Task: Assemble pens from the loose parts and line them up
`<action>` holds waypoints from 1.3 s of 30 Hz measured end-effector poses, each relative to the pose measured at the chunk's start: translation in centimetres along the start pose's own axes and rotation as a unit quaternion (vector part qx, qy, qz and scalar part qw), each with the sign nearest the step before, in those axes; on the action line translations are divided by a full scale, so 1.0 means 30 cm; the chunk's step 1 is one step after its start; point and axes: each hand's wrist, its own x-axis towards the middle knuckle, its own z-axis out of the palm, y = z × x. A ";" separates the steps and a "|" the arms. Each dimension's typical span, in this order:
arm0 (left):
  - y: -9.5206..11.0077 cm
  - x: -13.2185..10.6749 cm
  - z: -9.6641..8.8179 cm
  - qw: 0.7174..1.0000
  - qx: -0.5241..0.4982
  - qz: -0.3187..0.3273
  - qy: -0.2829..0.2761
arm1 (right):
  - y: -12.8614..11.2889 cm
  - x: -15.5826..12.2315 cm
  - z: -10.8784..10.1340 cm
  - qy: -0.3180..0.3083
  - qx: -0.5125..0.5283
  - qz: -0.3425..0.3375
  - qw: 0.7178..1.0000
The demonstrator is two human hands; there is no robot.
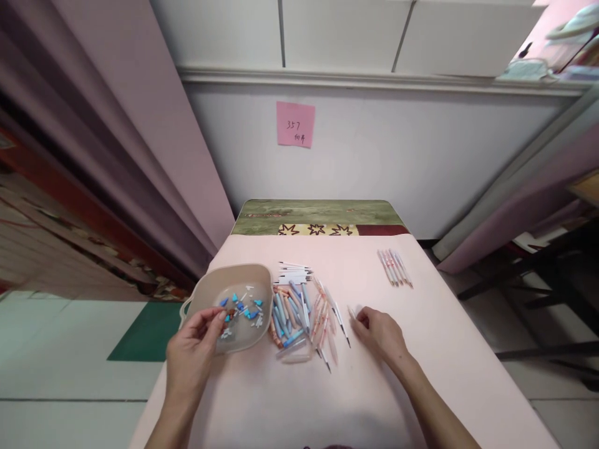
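Note:
A beige bowl sits on the pink table and holds several small blue and white pen parts. My left hand reaches over its near rim, fingertips pinched among the small pieces. To the right of the bowl lies a pile of pen barrels and refills in blue, orange and clear plastic. My right hand rests on the table beside the pile, fingers curled on a slim pen part.
A small row of assembled pens lies at the far right of the table. A patterned green cloth covers the table's far end by the wall, which bears a pink sticky note. Curtains hang left.

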 end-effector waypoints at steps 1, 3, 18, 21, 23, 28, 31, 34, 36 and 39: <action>0.004 -0.009 0.009 1.000 -0.002 -0.001 -0.008 | -0.010 0.003 0.001 0.000 0.019 -0.007 1.000; 0.013 -0.029 0.026 1.000 -0.005 0.000 -0.029 | -0.024 0.007 0.001 0.001 0.052 -0.013 0.999; 0.082 -0.117 0.127 0.992 -0.002 0.031 -0.124 | -0.032 -0.121 0.046 -0.021 0.060 -0.003 0.998; 0.094 -0.141 0.154 0.988 0.003 0.038 -0.150 | -0.057 -0.125 0.064 -0.023 0.019 0.020 0.999; 0.099 -0.156 0.167 0.986 0.005 0.035 -0.161 | -0.061 -0.120 0.070 -0.025 -0.005 0.024 0.999; 0.095 -0.185 0.191 0.983 -0.006 0.026 -0.184 | -0.057 -0.109 0.081 -0.018 -0.033 0.019 0.999; 0.090 -0.181 0.188 0.982 0.000 0.026 -0.187 | -0.058 -0.107 0.086 -0.017 -0.033 0.019 0.999; 0.090 -0.151 0.155 0.988 0.002 0.029 -0.154 | -0.054 -0.109 0.087 -0.015 -0.023 0.021 0.999; 0.091 -0.114 0.115 0.994 -0.002 0.027 -0.105 | -0.045 -0.114 0.087 -0.014 0.001 0.018 1.000; 0.083 -0.033 0.043 0.999 0.006 0.031 -0.026 | -0.021 -0.122 0.088 -0.019 0.064 0.002 0.998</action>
